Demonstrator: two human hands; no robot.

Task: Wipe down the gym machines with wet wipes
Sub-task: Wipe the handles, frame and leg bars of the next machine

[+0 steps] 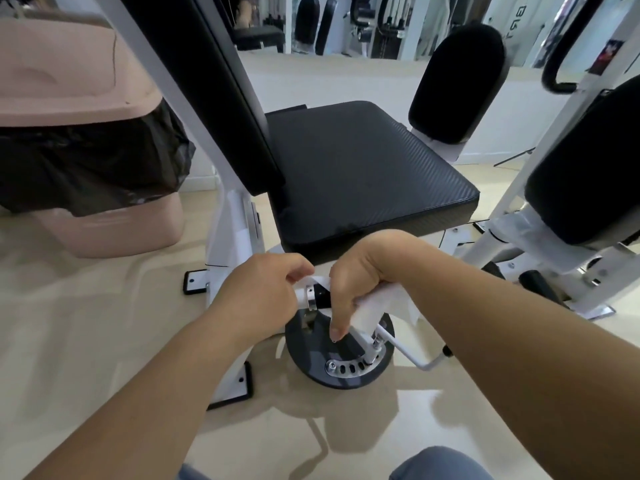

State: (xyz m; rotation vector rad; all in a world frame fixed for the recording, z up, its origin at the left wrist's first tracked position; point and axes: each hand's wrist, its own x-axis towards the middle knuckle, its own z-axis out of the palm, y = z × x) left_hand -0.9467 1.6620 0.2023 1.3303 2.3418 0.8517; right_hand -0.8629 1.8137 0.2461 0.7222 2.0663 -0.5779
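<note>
Our right hand (360, 282) clamps its fingers round the wet wipe (381, 306), pressing it onto the white bar (300, 296) below the seat pad (363, 168). Our left hand (256, 292) pinches the wipe's loose corner with its fingers. We judge the wipe light, limp and slippery, best held bunched.

White wet wipe (375, 306) around white machine bar (302, 295)

A pink plastic trash bin (72, 84) stood at the left on the glossy beige floor (86, 323). A black liner bag (93, 161) hung out from under its lid and draped over its sides. A mirror (270, 15) ran along the far wall. Blue-clad knees (440, 462) showed at the bottom edge.
</note>
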